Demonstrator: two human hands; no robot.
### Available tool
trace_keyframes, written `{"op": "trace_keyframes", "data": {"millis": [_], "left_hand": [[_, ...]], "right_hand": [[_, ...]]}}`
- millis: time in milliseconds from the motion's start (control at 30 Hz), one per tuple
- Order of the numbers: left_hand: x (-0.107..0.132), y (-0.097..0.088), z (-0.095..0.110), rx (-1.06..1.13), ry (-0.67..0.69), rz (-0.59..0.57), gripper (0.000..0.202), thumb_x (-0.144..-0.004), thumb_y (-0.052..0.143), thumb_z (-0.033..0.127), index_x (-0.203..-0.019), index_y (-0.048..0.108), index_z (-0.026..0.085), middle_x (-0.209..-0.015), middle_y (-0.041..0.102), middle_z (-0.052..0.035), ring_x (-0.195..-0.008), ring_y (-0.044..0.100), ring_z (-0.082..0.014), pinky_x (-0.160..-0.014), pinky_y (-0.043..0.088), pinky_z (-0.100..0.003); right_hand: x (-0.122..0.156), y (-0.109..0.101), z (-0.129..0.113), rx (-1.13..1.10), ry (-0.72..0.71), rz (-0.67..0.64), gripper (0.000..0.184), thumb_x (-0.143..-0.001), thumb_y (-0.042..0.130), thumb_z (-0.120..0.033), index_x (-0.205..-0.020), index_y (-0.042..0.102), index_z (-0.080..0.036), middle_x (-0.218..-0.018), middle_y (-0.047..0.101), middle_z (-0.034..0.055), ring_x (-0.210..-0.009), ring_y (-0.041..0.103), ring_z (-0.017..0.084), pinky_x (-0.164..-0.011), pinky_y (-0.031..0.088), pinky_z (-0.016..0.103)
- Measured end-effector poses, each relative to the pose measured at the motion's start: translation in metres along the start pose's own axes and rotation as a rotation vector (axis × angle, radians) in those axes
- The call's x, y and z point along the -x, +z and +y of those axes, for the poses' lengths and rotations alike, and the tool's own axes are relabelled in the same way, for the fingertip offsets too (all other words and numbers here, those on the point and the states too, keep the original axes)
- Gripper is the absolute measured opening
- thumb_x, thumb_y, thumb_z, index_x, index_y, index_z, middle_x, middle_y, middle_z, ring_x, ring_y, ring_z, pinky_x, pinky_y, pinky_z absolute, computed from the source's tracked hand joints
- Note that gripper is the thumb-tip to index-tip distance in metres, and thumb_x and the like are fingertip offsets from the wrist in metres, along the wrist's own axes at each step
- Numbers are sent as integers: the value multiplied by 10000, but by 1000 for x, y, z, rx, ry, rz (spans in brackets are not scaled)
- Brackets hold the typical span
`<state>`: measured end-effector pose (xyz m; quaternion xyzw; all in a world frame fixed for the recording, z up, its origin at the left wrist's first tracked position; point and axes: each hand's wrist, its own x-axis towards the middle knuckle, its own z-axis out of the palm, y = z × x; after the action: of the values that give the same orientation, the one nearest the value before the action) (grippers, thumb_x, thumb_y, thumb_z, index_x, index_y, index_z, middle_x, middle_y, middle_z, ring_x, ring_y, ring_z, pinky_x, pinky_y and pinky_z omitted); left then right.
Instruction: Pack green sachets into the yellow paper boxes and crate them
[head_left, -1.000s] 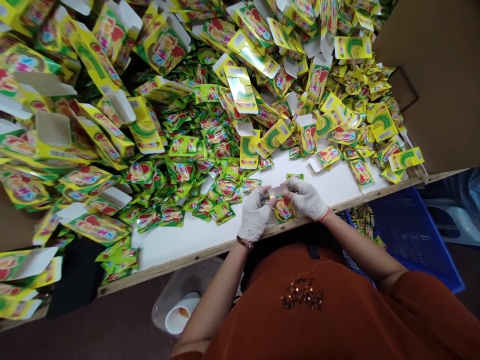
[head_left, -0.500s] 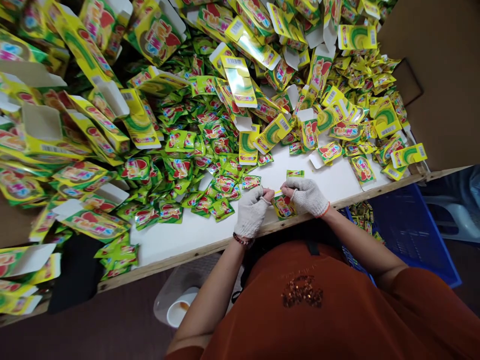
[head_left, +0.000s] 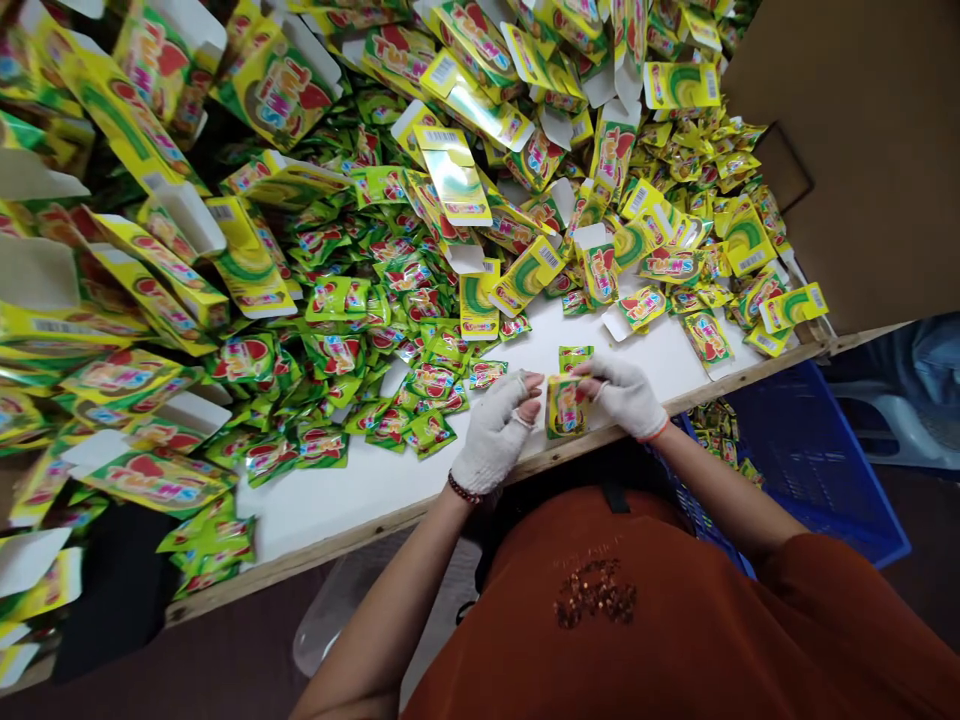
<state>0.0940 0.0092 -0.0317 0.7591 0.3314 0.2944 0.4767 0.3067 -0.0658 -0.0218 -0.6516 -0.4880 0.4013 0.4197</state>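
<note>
Both my hands wear white knitted gloves with the fingertips bare. A small yellow-and-green candy box (head_left: 562, 408) stands near the table's front edge, its printed face toward me. My right hand (head_left: 621, 397) grips this box at its right edge between thumb and fingers. Just left of the box is my left hand (head_left: 496, 430), thumb and fingers apart, holding nothing and not touching the box. Behind the box lies a green candy packet (head_left: 576, 356) on the white tabletop (head_left: 352, 490). Another green packet (head_left: 487, 373) lies close beyond my left fingers.
A heap of green candy packets (head_left: 409, 275) spreads behind and left of my hands. Many yellow candy boxes (head_left: 454, 175), several with flaps up, lie over it. A brown cardboard panel (head_left: 840, 180) stands at the right. Below the table edge sits a blue crate (head_left: 840, 480) with packets inside.
My left hand has let go of the candy box and drawn left, its fingers opening. My right hand keeps hold of the box. The whole view has shifted slightly.
</note>
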Motion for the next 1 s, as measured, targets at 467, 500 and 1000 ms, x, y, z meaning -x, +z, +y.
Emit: {"op": "trace_keyframes", "data": {"millis": [467,500,1000], "left_hand": [[-80,58,14,-814,70,-256,438,-838,623,230,-1263,572,139,-1134,631,-164,-1021,587,-320,-842,468,-425],[-81,59,15,-856,54,-276,411,-844,615,235,-1243,584,145,-1102,635,-160,-1001,590,-320,-823,461,-424],[-75,49,6,-428,-211,-228,115,-846,561,279,-788,620,200,-768,657,-51,-754,608,-229,-665,427,-326]], "right_hand": [[-37,-93,40,782,113,320,227,-849,498,-300,-887,674,-163,-947,670,126,-943,574,254,-859,442,354],[-45,-92,42,802,122,337,244,-859,489,-311,-915,672,-160,-957,665,129,-936,569,252,-855,440,351],[-55,-70,7,535,326,131,192,-731,677,-296,-720,511,-200,-698,595,1,-649,513,141,-601,396,254]]}}
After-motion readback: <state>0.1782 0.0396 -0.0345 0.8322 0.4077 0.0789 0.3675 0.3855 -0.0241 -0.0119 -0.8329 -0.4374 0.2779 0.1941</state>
